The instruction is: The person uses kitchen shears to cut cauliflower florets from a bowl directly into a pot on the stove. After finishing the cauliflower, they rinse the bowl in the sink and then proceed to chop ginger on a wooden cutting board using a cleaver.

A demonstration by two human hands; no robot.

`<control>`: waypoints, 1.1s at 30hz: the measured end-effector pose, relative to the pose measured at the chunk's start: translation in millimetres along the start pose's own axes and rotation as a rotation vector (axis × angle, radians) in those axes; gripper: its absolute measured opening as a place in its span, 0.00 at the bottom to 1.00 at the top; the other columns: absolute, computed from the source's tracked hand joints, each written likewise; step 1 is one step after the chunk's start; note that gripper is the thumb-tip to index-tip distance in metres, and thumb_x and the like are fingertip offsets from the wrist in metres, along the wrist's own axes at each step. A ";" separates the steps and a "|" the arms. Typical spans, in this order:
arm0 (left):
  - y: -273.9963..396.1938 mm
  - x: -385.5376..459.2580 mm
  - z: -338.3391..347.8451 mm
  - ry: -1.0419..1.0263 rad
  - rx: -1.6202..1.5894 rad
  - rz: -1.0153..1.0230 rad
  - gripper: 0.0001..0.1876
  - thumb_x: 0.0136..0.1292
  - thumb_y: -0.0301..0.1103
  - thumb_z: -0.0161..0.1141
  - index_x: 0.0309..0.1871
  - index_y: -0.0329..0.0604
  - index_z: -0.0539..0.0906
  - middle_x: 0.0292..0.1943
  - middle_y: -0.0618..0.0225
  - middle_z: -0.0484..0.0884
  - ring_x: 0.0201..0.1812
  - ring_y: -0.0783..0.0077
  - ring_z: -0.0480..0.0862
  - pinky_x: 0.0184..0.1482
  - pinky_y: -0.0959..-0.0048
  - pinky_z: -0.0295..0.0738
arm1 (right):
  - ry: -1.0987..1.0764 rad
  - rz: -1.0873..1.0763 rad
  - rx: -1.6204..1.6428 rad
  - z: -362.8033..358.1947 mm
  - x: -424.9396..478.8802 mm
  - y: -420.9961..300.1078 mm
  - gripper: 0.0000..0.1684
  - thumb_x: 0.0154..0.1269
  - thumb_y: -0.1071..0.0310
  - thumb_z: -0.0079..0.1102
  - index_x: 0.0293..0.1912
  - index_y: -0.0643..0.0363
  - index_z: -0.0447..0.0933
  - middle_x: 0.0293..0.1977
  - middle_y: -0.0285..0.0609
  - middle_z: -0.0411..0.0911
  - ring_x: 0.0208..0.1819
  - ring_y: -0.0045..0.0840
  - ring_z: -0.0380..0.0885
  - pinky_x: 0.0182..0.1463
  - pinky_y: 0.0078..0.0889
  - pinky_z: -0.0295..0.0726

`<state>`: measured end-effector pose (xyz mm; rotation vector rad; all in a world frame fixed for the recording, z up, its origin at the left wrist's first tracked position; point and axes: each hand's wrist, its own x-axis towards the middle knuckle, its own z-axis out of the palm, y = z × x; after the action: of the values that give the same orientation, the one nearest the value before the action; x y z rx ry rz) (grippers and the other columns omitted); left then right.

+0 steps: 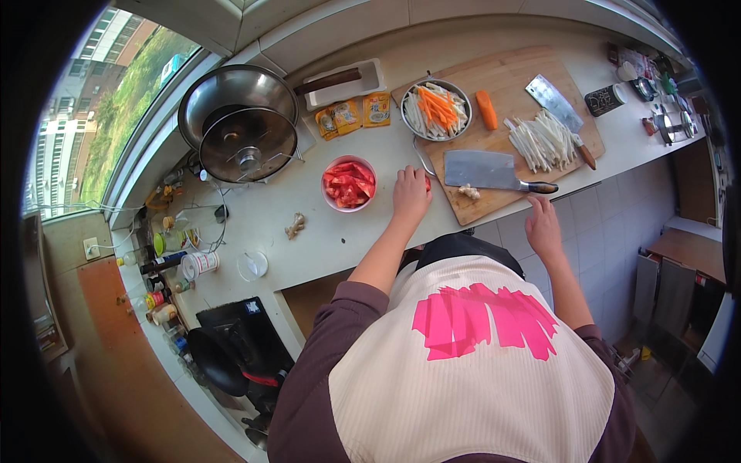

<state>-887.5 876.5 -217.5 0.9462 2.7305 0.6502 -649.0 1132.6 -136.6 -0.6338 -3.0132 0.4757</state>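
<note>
My left hand (413, 188) is low over the white counter, between a bowl of cut red pieces (349, 184) and the wooden cutting board (472, 211). Beside its thumb a small red object (428, 184) shows, mostly hidden, so a grip on it is unclear. My right hand (543, 223) hangs at the counter's front edge with nothing in it, just below the dark handle of a cleaver (479, 169). That cleaver lies flat on the board, against a small piece of ginger (469, 191). White strips (543, 142) and a carrot piece (486, 110) lie behind it.
A metal bowl of white and orange strips (436, 111) stands on the board's left side. A second cleaver (554, 103) lies at the back right. Ginger root (294, 226), yellow packets (347, 117) and a wok (237, 95) with a glass lid (249, 144) are to the left.
</note>
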 end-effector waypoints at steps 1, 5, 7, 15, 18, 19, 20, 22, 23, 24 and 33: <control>0.4 -1.7 -2.1 -0.007 -0.009 0.008 0.27 0.49 0.30 0.73 0.55 0.41 0.79 0.51 0.56 0.77 0.54 0.50 0.77 0.56 0.57 0.78 | 0.007 0.010 0.005 2.1 -8.0 -1.3 0.28 0.60 0.76 0.63 0.61 0.61 0.72 0.58 0.51 0.72 0.60 0.47 0.73 0.63 0.46 0.76; 4.4 -12.4 -16.1 -0.019 -0.006 0.048 0.25 0.50 0.31 0.71 0.54 0.40 0.79 0.50 0.55 0.77 0.53 0.49 0.77 0.56 0.57 0.79 | 0.006 0.044 0.019 12.8 -38.4 -4.2 0.25 0.60 0.76 0.64 0.58 0.61 0.74 0.57 0.51 0.73 0.59 0.47 0.74 0.63 0.46 0.76; 5.4 -25.7 -26.7 0.017 -0.013 0.077 0.25 0.50 0.31 0.71 0.53 0.40 0.79 0.50 0.55 0.76 0.53 0.49 0.77 0.55 0.57 0.79 | -0.031 0.047 0.048 24.1 -52.9 -8.8 0.23 0.60 0.75 0.64 0.56 0.62 0.75 0.56 0.51 0.72 0.59 0.47 0.73 0.62 0.46 0.77; 14.9 -165.9 -40.7 0.195 0.033 -0.276 0.24 0.48 0.32 0.72 0.49 0.40 0.78 0.48 0.56 0.76 0.54 0.52 0.78 0.55 0.59 0.82 | -0.375 -0.235 0.082 84.0 -66.4 27.0 0.19 0.59 0.73 0.63 0.52 0.61 0.78 0.54 0.51 0.73 0.59 0.48 0.74 0.60 0.48 0.79; 35.9 -254.3 -28.8 0.323 0.000 -0.581 0.23 0.49 0.32 0.72 0.50 0.42 0.78 0.49 0.57 0.76 0.55 0.52 0.78 0.55 0.58 0.82 | -0.448 -0.443 0.059 106.2 -53.6 44.1 0.14 0.61 0.71 0.61 0.48 0.61 0.80 0.51 0.55 0.76 0.55 0.51 0.77 0.57 0.50 0.80; 45.5 -290.7 -21.2 0.384 -0.022 -0.697 0.23 0.49 0.32 0.72 0.50 0.43 0.77 0.49 0.58 0.76 0.56 0.52 0.78 0.55 0.58 0.82 | -0.486 -0.533 0.054 125.3 -45.7 55.9 0.12 0.62 0.70 0.60 0.46 0.61 0.80 0.49 0.56 0.78 0.52 0.53 0.79 0.56 0.52 0.81; 56.3 -326.4 -12.8 0.448 -0.066 -0.782 0.23 0.50 0.31 0.72 0.50 0.44 0.77 0.50 0.58 0.76 0.56 0.51 0.78 0.56 0.57 0.82 | -0.521 -0.610 0.049 145.3 -37.9 68.9 0.12 0.64 0.69 0.59 0.46 0.61 0.81 0.47 0.58 0.78 0.50 0.54 0.80 0.54 0.53 0.81; 81.3 -404.5 15.0 0.576 -0.027 -0.972 0.23 0.50 0.32 0.71 0.49 0.44 0.77 0.50 0.58 0.77 0.56 0.51 0.77 0.56 0.56 0.82 | -0.594 -0.774 0.023 168.4 -36.3 68.1 0.11 0.67 0.66 0.56 0.45 0.60 0.81 0.43 0.60 0.80 0.46 0.56 0.82 0.51 0.57 0.81; 97.9 -441.9 30.2 0.625 -0.002 -1.057 0.22 0.50 0.32 0.71 0.49 0.44 0.77 0.49 0.57 0.77 0.56 0.51 0.77 0.56 0.56 0.82 | -0.623 -0.848 0.005 172.8 -42.4 60.8 0.12 0.68 0.64 0.55 0.45 0.59 0.81 0.41 0.60 0.82 0.44 0.57 0.83 0.49 0.58 0.82; 116.9 -480.1 45.8 0.686 0.039 -1.117 0.22 0.49 0.32 0.71 0.48 0.43 0.77 0.48 0.56 0.77 0.55 0.49 0.77 0.55 0.55 0.82 | -0.703 -0.881 -0.044 180.6 -48.2 56.7 0.12 0.68 0.63 0.56 0.44 0.59 0.82 0.40 0.60 0.83 0.43 0.57 0.83 0.48 0.58 0.82; 335.4 -729.7 135.1 0.878 0.003 -1.932 0.23 0.48 0.34 0.73 0.48 0.42 0.78 0.49 0.54 0.78 0.54 0.47 0.78 0.53 0.53 0.82 | -1.083 -1.430 -0.114 223.6 -154.4 -72.4 0.13 0.67 0.61 0.58 0.40 0.59 0.85 0.34 0.60 0.85 0.38 0.55 0.86 0.46 0.53 0.84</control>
<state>-93.4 703.5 -165.1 -2.2161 2.4894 0.5062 -555.0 943.4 -322.2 2.2787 -3.0954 0.5619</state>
